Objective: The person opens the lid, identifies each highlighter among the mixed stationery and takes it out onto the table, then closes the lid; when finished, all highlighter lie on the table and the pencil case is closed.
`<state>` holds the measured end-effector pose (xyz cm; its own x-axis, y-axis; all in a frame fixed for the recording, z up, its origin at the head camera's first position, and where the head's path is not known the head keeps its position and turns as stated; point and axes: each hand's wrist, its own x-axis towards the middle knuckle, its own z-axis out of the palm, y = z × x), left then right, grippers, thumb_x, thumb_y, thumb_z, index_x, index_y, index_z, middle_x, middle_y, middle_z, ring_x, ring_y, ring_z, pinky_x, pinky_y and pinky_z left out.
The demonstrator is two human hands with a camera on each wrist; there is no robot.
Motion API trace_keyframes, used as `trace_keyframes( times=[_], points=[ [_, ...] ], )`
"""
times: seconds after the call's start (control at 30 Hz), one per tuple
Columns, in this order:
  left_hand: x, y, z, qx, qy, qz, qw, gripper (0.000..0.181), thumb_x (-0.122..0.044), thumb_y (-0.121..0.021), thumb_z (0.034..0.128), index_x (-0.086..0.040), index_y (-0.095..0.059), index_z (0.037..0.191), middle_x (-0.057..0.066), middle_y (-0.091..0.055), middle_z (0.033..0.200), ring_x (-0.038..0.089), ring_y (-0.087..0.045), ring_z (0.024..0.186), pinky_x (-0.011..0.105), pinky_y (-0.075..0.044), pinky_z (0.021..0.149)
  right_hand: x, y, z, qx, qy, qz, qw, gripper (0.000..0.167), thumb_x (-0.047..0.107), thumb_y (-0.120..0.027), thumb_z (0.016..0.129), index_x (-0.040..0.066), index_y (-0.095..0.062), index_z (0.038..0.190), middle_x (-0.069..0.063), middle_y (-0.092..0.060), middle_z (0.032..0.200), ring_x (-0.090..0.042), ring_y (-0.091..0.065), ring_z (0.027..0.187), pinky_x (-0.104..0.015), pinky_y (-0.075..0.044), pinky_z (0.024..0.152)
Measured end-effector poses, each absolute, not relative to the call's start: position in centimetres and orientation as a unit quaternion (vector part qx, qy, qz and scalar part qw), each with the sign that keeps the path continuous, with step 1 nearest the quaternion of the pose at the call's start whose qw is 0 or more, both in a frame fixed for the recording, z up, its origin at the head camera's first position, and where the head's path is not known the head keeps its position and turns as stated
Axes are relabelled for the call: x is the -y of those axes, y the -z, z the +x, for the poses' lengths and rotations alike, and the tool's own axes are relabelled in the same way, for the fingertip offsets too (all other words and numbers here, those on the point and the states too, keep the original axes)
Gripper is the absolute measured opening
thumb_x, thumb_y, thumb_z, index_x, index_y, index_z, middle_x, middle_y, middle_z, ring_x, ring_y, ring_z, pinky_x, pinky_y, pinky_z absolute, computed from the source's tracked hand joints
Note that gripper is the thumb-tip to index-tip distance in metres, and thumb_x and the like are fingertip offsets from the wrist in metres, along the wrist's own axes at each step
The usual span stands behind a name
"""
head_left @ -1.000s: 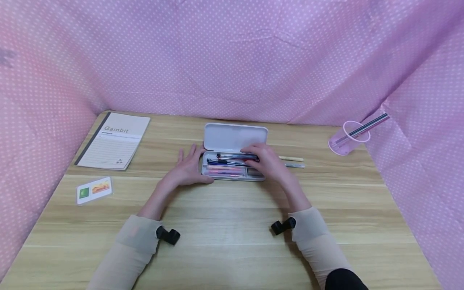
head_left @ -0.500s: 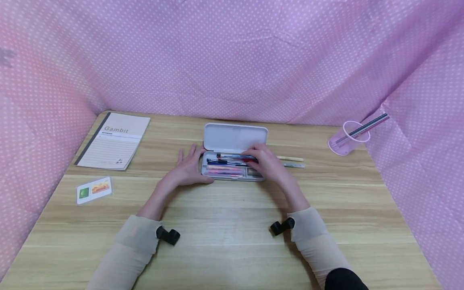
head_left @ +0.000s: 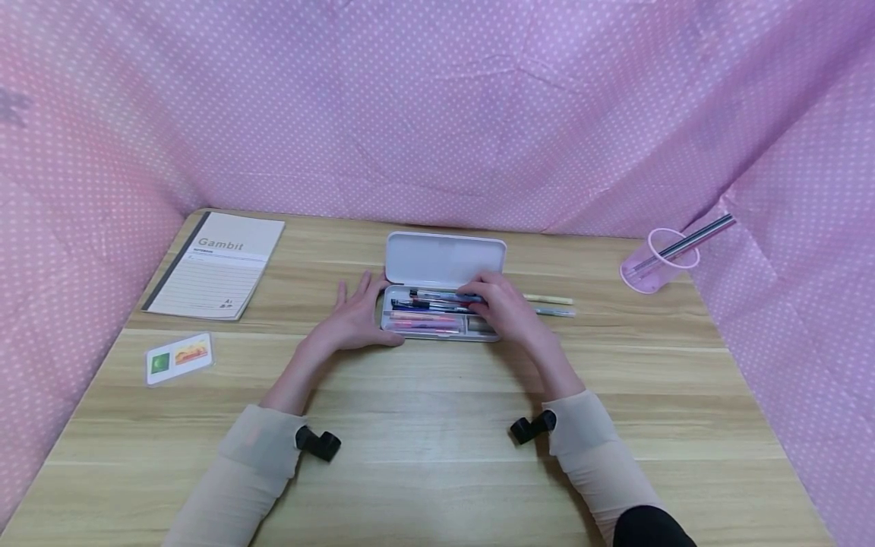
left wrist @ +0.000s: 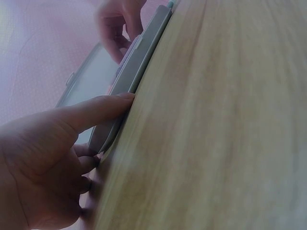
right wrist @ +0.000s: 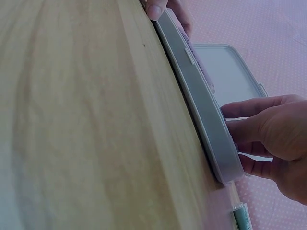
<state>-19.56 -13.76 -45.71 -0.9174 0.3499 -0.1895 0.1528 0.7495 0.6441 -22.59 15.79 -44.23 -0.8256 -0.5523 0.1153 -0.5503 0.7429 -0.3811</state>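
An open pale pencil case [head_left: 444, 258] lies near the back of the table, its lid tipped back. Several pens [head_left: 437, 304] fill its tray, dark ones behind and pink ones in front. My left hand [head_left: 354, 317] holds the case's left end; in the left wrist view the thumb [left wrist: 108, 108] lies along the front wall and the fingers bend at the end. My right hand [head_left: 504, 304] reaches into the right half, thumb and fingertips around a dark pen. In the right wrist view those fingers [right wrist: 252, 122] dip behind the front wall, which hides their tips.
Beyond the case's right end show a yellow stick-like pen [head_left: 550, 299] and a teal-ended pen [head_left: 555, 311]. A pink cup [head_left: 645, 273] with striped sticks stands back right. At left lie a notebook [head_left: 212, 273] and a small card [head_left: 179, 358]. Pink dotted cloth [head_left: 437, 137] hangs behind.
My right hand has shifted very slightly to the right within the case, and the red pen part near its fingers shows less. The left hand has stayed in place.
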Motion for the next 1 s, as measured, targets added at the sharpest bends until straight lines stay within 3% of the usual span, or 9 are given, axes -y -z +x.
trace_keyframes(
  times=[1.0],
  points=[
    [13.81,46.07,-19.74,-0.923,-0.328,0.133,0.152,0.107,-0.044,-0.087,0.0743,-0.011,-0.029,0.158,0.017,-0.005,0.175,0.041,0.004,0.162,0.066,0.018,0.125,-16.28,44.33,-22.66,-0.927,0.223,-0.300,-0.011,0.024,0.002,-0.067,0.096,0.010,-0.077,0.117,-0.009,-0.070,0.112,-0.027,-0.066,0.107,-0.043,-0.056,0.098]
  ],
)
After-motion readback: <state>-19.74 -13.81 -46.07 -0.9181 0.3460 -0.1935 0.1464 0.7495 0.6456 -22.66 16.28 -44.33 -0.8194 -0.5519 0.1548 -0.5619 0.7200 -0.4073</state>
